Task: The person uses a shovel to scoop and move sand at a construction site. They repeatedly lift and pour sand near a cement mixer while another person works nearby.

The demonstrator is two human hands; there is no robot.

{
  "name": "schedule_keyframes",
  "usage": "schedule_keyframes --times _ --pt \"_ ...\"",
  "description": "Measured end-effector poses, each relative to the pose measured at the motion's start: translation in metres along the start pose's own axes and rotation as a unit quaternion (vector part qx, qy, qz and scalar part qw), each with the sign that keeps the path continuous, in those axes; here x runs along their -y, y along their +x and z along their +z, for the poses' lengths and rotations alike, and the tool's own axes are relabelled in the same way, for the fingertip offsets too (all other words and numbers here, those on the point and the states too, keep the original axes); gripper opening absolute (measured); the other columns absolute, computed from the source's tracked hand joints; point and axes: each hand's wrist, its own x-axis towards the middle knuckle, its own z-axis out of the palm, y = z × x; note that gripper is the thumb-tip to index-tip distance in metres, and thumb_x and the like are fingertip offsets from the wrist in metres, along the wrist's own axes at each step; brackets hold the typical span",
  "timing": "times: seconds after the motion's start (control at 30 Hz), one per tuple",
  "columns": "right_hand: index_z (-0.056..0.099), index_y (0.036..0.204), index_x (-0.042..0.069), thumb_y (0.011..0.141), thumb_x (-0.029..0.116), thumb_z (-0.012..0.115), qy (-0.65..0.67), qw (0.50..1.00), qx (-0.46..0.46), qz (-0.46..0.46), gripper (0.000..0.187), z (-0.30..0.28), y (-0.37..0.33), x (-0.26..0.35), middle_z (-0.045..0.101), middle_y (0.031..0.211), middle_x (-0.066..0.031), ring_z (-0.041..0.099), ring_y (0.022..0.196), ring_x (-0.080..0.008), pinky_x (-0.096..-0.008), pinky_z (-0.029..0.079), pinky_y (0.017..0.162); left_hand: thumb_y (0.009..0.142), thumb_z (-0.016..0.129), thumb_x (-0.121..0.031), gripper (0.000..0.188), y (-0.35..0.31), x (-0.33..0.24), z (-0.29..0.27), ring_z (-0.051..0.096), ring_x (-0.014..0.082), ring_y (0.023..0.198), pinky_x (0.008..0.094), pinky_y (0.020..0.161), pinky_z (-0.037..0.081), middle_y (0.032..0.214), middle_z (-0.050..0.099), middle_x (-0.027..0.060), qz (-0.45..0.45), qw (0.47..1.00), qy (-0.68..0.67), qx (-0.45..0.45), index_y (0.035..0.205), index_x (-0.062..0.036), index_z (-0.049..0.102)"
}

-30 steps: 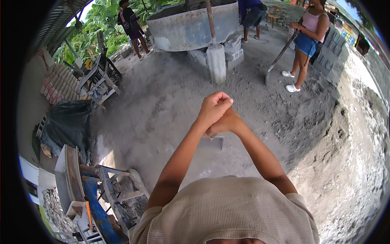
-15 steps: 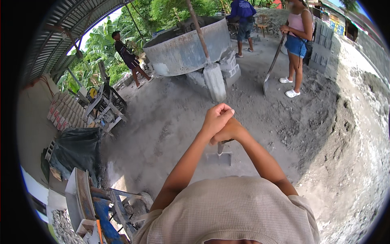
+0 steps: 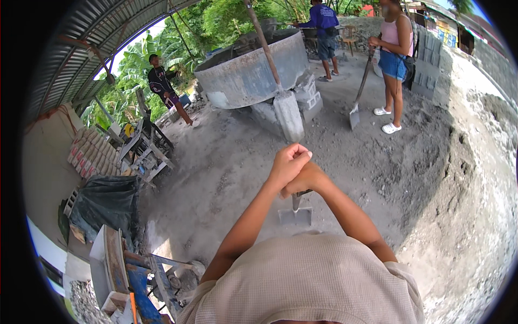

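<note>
shovel (image 3: 295,215) below hands, mixing tub (image 3: 251,73) beyond

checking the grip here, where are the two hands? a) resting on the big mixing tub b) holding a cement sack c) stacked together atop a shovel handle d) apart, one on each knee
c: the left hand and right hand clasp together above the shovel, whose blade stands on the ground below them.

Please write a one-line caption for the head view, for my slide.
Both hands, left hand above right hand, grip an upright shovel on the grey sandy ground.
</note>
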Motion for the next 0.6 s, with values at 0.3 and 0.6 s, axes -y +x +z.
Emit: schedule_keyframes --times 0.3,0.6 --pt "0.063 0.071 0.008 0.048 0.021 0.076 0.009 1.000 0.012 0.011 0.030 -0.012 -0.021 0.027 0.064 0.073 -0.0066 0.060 0.072 -0.0233 -0.0351 0.047 0.062 0.078 0.060 -0.017 0.015 -0.011 -0.008 0.001 0.053 0.0082 0.065 0.0247 0.061 0.044 0.070 0.059 0.0022 -0.029 0.999 -0.008 -0.015 0.080 -0.0025 0.059" --pt "0.060 0.074 0.007 0.049 0.017 0.072 0.039 0.998 -0.025 0.048 0.030 -0.020 -0.017 0.032 0.062 0.072 -0.0072 0.059 0.071 -0.0237 -0.0361 0.046 0.060 0.080 0.059 -0.018 0.015 -0.007 -0.014 0.004 0.052 0.0085 0.069 0.0247 0.064 0.043 0.074 0.057 0.0013 -0.036 0.999 -0.031 0.017 0.079 -0.0032 0.059"
